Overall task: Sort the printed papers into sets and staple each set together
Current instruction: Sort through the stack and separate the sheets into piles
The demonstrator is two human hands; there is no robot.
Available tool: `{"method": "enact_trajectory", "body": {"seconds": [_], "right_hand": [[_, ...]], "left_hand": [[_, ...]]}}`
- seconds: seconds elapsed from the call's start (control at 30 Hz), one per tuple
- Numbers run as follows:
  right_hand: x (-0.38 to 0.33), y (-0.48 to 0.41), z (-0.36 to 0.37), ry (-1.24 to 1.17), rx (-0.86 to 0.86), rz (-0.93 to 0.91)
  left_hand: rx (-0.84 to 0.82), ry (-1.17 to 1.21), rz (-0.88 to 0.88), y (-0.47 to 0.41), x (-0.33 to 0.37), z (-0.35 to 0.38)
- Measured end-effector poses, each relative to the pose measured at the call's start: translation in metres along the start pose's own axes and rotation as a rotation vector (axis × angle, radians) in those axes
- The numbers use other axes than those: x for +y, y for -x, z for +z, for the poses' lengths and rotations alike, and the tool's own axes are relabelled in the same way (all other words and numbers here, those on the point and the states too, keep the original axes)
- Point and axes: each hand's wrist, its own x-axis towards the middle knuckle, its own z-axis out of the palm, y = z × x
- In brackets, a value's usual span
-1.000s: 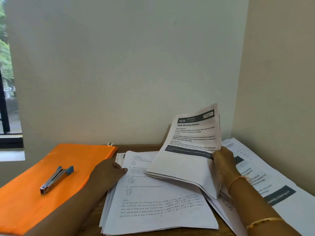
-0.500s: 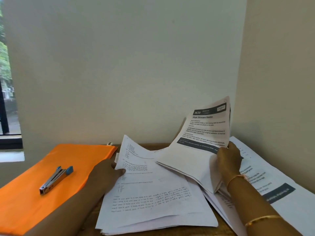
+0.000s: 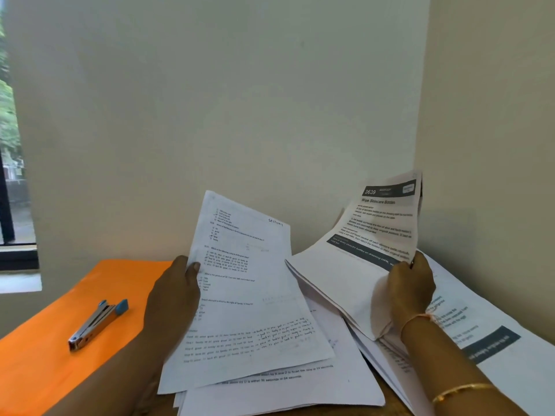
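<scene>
Printed papers [image 3: 270,394] are in a loose pile at the near edge of the wooden desk [image 3: 393,397], right under my view. More printed sheets [image 3: 495,340] are spread off to the right along the side wall.

A gold bangle [image 3: 462,390] sits on the right forearm, low in the shot. On the left there's an orange folder [image 3: 45,355] lying flat, and the stapler [image 3: 96,324], silver with a blue end, is on top of it. Neither hand is touching it.

A bit further in, the left hand [image 3: 174,292] pinches a single question sheet [image 3: 249,295] by its left edge, thumb on the printed face. The sheet is tilted up, with its lower part lying over the pile.

The right hand [image 3: 410,291] grasps a thick bundle [image 3: 375,235] by its right side. The pages bend upward toward the corner, and the top page reads "3639 Wipe Skincare Bottles".

Behind all that is a plain pale wall [image 3: 225,115], and at the far left a window [image 3: 12,175] with greenery outside.
</scene>
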Motion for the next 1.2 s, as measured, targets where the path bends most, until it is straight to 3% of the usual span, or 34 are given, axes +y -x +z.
{"method": "enact_trajectory", "body": {"seconds": [0.4,0.87,1.2], "right_hand": [[0.0,-0.003,0.0,-0.085,0.023,0.058],[0.002,-0.005,0.001,-0.503,0.11,0.301],[0.005,-0.008,0.001,-0.485,0.084,0.339]], "left_hand": [[-0.1,-0.079,-0.06,0.001,-0.008,0.003],[-0.291,-0.177,-0.089,0.005,-0.007,0.008],[-0.407,-0.262,-0.122,0.003,-0.008,0.01]]}}
